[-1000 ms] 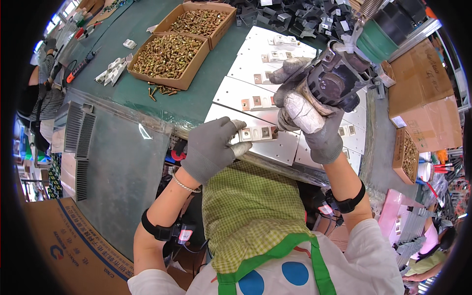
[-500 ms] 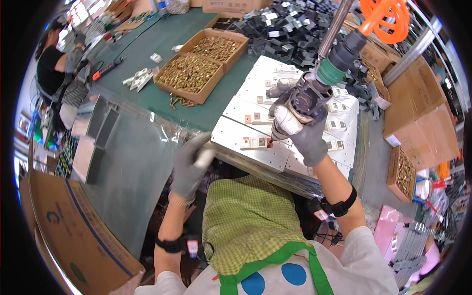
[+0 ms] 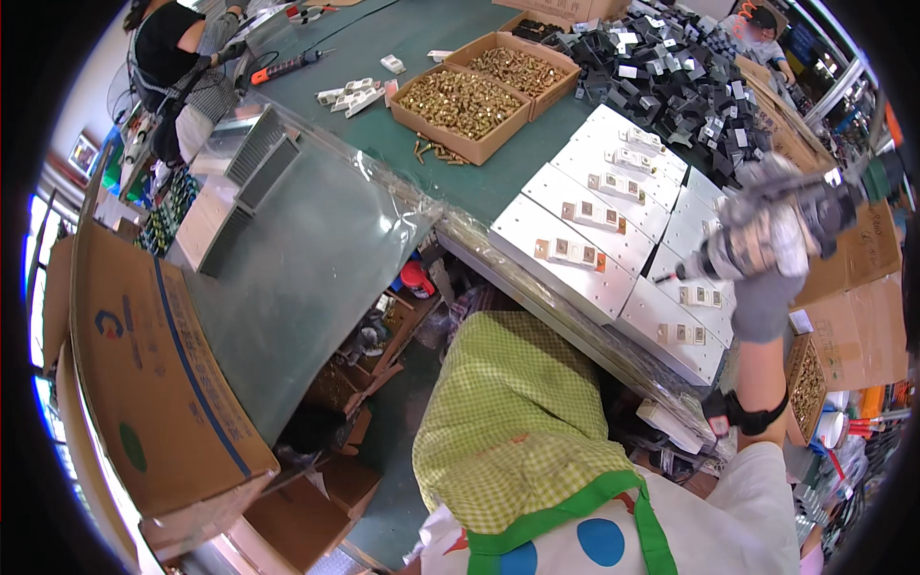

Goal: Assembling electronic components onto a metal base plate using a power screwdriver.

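Right hand [image 3: 770,292], gloved, on right: fingers wrapped round power driver [image 3: 714,259]. Driver sits over right-column metal plates [image 3: 650,310], slanted, bit end left and near, by seam between plate columns; contact can't tell. Left hand out of view, finger state can't tell. White blocks [image 3: 572,253] on plates, both columns. Cardboard tray [image 3: 500,146] of brass-coloured screws far left of plates, loose screws [image 3: 442,151] beside it. Black brackets [image 3: 671,86] heaped far.

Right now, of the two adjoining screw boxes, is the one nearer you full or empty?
Looks full, not empty: the nearer box shows brass-coloured screws covering its inside wall to wall. Their depth is hidden.
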